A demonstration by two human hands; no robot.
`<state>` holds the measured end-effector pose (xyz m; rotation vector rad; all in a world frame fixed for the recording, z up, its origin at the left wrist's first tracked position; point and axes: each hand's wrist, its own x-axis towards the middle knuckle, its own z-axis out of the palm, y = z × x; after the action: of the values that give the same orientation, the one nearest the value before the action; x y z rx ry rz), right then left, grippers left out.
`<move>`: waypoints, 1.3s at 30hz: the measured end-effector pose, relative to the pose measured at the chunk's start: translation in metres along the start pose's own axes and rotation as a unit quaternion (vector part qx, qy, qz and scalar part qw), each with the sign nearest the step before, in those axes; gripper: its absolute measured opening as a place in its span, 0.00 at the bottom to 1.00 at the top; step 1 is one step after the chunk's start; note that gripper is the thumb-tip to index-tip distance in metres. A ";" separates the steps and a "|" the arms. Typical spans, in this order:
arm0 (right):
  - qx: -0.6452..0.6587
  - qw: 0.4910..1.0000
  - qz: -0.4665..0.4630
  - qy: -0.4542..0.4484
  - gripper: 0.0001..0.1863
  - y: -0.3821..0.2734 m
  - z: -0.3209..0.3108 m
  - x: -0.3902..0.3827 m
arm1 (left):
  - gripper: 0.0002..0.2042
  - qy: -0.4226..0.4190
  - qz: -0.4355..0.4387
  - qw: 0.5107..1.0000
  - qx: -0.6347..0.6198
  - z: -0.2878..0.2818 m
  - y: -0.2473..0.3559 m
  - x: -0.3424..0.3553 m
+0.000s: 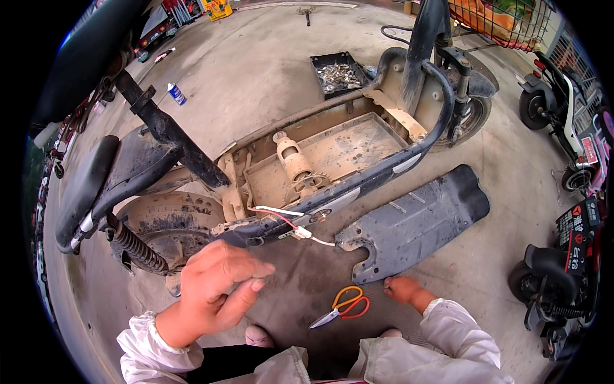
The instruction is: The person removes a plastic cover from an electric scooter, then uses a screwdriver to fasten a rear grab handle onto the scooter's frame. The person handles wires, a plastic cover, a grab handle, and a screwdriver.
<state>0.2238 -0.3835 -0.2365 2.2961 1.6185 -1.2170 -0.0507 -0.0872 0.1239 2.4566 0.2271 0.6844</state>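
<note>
Evidently, the uncovering was done: the grey panel [416, 221] lay unfitted beside the scooter frame [377, 176], whose dusty tray [358, 153] showed, a white connector [302, 232] outside its rail. The left hand [214, 288] hovered loosely curled, nothing visible inside; the right hand [403, 291] was at the panel's near edge, though whether gripping I couldn't tell. Scissors [335, 312] lay between them on stained concrete floor [243, 70]; beyond stood a parts bin [345, 93] and, rightward, another scooter [572, 121].

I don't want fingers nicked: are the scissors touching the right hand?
Apart: the head view shows a strip of floor between the scissors' red handle and the right hand.
</note>
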 end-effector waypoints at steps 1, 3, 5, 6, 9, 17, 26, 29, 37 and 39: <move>0.002 1.000 -0.005 0.011 0.15 0.000 0.000 0.001 | 0.09 -0.027 0.007 0.999 -0.021 -0.007 0.016 -0.006; 0.005 0.999 -0.007 0.031 0.14 0.007 0.007 -0.003 | 0.07 -0.081 0.025 0.994 -0.069 -0.018 0.039 -0.020; -0.002 0.999 -0.029 0.019 0.15 -0.003 0.001 0.008 | 0.04 -0.071 0.023 0.996 -0.049 -0.031 0.057 -0.042; -0.005 0.999 -0.039 0.012 0.16 -0.007 -0.001 0.012 | 0.06 -0.075 -0.045 0.993 -0.076 -0.042 0.070 -0.051; -0.021 1.000 -0.020 0.011 0.16 -0.007 0.001 0.015 | 0.09 0.021 -0.194 0.971 -0.138 -0.041 0.080 -0.086; -0.023 0.999 -0.033 0.017 0.14 -0.018 0.001 0.016 | 0.08 0.227 -0.358 0.893 -0.149 -0.016 0.066 -0.113; -0.030 0.999 -0.029 0.007 0.15 -0.022 -0.002 0.021 | 0.10 0.145 -0.345 0.918 -0.134 -0.018 0.056 -0.110; -0.028 0.999 -0.026 0.005 0.16 -0.023 -0.004 0.021 | 0.10 0.121 -0.346 0.923 -0.118 -0.020 0.057 -0.108; -0.032 0.999 -0.028 0.010 0.17 -0.024 -0.004 0.022 | 0.09 0.071 -0.314 0.942 -0.095 -0.025 0.052 -0.108; -0.040 0.999 -0.022 0.008 0.17 -0.026 -0.005 0.021 | 0.09 0.069 -0.315 0.942 -0.094 -0.024 0.051 -0.108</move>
<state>0.2083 -0.3537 -0.2372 2.2407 1.6988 -1.1237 -0.1553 -0.1509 0.1242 1.9821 0.9105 0.5553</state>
